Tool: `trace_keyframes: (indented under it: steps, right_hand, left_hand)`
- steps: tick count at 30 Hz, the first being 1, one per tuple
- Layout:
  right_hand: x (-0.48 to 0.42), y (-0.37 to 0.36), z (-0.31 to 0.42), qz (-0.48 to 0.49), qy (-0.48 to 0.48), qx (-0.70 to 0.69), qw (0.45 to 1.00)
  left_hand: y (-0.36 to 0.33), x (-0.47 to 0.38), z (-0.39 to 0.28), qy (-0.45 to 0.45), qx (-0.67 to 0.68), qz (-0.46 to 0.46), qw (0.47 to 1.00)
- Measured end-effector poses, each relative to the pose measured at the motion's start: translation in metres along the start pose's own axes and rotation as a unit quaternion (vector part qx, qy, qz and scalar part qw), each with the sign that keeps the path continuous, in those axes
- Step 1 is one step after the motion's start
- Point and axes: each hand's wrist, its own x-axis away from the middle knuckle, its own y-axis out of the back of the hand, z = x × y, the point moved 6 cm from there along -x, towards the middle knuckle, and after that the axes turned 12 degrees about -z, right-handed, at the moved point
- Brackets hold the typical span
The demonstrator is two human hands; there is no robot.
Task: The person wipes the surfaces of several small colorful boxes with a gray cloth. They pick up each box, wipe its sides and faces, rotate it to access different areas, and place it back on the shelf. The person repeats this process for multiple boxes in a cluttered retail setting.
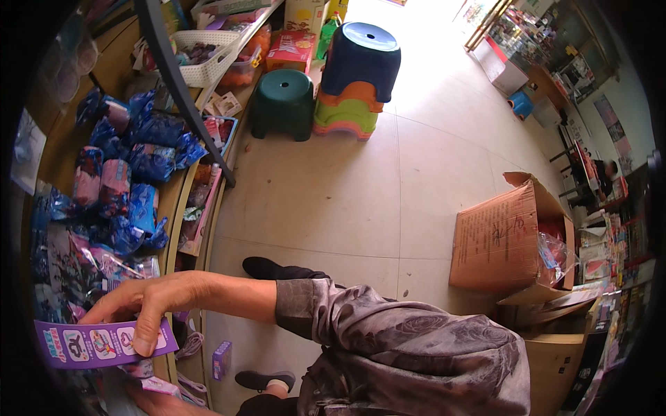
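Observation:
My right hand (148, 307) reaches over the shelf at lower left. Its thumb lies on a purple printed box (106, 344) with small pictures, and the fingers go behind it. At the bottom edge my left hand (164, 404) is only partly in view, beside a pink and white packet (160, 386); its fingers are hidden. Shiny plastic packets (122, 262) lie just past my right hand. Farther along the shelf are several blue-wrapped rolls (151, 161) in a loose heap.
A dark metal post (179, 88) rises at the shelf's edge. On the floor are a green stool (283, 99), stacked stools (359, 67), an open cardboard carton (494, 239) and a small purple box (221, 360) near my shoe (264, 380). A person (606, 177) is at far right.

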Motion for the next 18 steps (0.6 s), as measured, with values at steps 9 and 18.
trace_keyframes:
  steps: [9,18]
  right_hand:
    - [-0.009,-0.020,-0.032,0.015,-0.031,0.013,0.999]
    - [0.007,-0.006,-0.077,-0.150,-0.139,0.036,0.978]
  left_hand:
    - [0.061,-0.009,0.022,0.050,0.195,0.023,0.979]
    - [0.055,0.009,-0.025,-0.104,0.045,0.060,0.992]
